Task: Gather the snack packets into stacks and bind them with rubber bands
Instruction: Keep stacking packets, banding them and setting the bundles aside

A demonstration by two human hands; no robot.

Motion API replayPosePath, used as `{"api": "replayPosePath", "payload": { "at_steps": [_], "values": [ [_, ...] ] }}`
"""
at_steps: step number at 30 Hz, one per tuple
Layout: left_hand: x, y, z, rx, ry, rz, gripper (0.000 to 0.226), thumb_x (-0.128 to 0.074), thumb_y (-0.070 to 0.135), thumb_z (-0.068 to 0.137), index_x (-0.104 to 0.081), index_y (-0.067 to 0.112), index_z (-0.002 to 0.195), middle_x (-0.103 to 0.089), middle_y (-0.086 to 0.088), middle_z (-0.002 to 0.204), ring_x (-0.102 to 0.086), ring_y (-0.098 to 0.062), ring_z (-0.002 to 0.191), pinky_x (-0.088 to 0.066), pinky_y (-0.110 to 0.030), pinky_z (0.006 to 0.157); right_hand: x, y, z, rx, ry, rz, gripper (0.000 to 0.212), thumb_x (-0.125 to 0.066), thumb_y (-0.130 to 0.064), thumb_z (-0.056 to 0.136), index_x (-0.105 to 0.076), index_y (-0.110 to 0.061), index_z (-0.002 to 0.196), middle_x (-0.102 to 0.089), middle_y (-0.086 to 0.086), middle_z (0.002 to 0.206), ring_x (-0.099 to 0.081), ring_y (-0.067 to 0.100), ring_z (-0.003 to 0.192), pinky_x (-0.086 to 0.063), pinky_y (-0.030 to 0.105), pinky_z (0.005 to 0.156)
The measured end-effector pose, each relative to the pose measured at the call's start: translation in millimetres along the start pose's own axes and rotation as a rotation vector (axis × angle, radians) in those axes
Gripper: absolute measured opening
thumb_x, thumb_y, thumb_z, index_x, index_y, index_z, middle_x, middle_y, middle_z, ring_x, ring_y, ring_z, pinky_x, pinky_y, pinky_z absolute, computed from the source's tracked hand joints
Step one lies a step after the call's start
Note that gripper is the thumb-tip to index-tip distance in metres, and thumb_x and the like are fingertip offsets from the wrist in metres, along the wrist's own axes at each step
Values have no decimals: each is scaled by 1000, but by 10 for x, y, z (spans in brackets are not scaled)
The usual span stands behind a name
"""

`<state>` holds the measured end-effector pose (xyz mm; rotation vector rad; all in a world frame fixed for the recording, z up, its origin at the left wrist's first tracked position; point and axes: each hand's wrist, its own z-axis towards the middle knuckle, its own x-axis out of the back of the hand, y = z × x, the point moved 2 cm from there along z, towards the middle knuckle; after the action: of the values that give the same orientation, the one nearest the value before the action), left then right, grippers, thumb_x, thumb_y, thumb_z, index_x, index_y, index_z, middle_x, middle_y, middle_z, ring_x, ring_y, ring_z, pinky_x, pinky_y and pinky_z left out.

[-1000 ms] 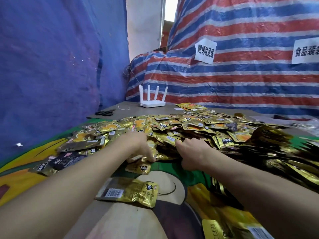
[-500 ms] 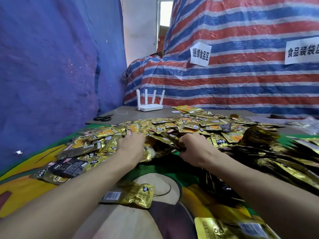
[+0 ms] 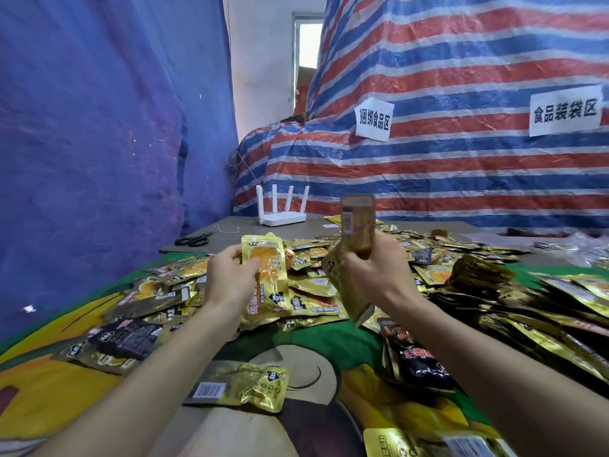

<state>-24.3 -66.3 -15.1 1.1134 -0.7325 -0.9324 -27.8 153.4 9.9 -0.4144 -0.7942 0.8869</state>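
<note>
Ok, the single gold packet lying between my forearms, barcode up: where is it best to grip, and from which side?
Probably pinch the gold packet at its right short end, coming from above right: it lies flat on the mat, and that crinkled end looks slightly lifted, so a fingertip could slip under.

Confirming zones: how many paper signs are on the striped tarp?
2. One paper sign is above and right of the router; the other sign is near the right edge. More may be out of frame.
</note>
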Motion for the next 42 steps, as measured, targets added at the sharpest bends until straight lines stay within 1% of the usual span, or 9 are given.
{"api": "replayPosePath", "payload": {
  "at_steps": [3,9,17,24,27,32,37,39,42],
  "values": [
    [-89,-72,-83,16,88,-124,29,-58,10,100,-61,10,130,-69,-11,116,-67,-28,103,-57,-55,90,-10,-6,-50,-88,97,163,12,-59,-11,94,-55,-20,101,-62,-5,86,-60,7,76,-48,20,58],
    [-302,25,-422,-243,192,-146,11,-57,15,101,-53,25,97,-61,6,90,-58,16,69,-46,-6,52,-229,-77,-218,-290,191,391,8,-53,-13,99,-56,-16,105,-68,3,99,-67,18,89,-59,39,76],
    [-453,-20,-762,-574,127,-128,23,-71,19,93,-54,35,87,-64,28,87,-62,6,78,-45,-6,63,-522,-51,-552,-514,234,582,16,-50,-23,102,-65,-17,101,-75,2,89,-73,23,85,-61,44,77],
    [-281,78,-565,-1022,298,43,9,-69,8,91,-61,4,90,-60,-2,93,-55,-8,84,-45,-10,78,-535,-121,-637,-545,286,448,20,-43,-34,105,-57,-19,107,-68,4,102,-66,23,93,-55,50,90],
    [-428,-76,-697,-875,85,20,15,-77,6,84,-62,8,85,-61,0,93,-58,-7,89,-47,-15,81,-571,-185,-640,-583,269,564,21,-47,-32,105,-59,-16,109,-71,7,101,-68,26,95,-54,51,93],
    [-552,-203,-812,-302,-310,-308,29,-76,18,72,-58,19,95,-61,-19,113,-65,-24,103,-54,-35,94,-527,-184,-673,-571,216,654,17,-50,-35,102,-58,-20,106,-72,8,101,-70,27,96,-54,55,94],
    [-534,-211,-747,-148,-435,-378,55,-84,21,47,-60,11,95,-54,-24,131,-64,-21,115,-48,-36,107,-482,-291,-687,-526,164,769,84,-41,-82,70,-60,-19,122,-71,9,115,-67,30,111,-47,56,104],
    [-532,-252,-697,-141,-459,-366,42,-80,9,52,-59,10,88,-59,-10,128,-65,-15,112,-50,-24,99,-483,-316,-696,-516,131,701,100,-37,-93,61,-57,-16,122,-70,10,114,-67,30,109,-48,57,102],
    [-530,-272,-705,-186,-500,-318,34,-75,6,57,-53,11,82,-59,0,84,-54,-7,74,-44,-14,65,-462,-325,-717,-497,48,581,109,-27,-100,63,-53,-15,125,-66,10,118,-65,28,112,-49,55,101]
  ]
}}
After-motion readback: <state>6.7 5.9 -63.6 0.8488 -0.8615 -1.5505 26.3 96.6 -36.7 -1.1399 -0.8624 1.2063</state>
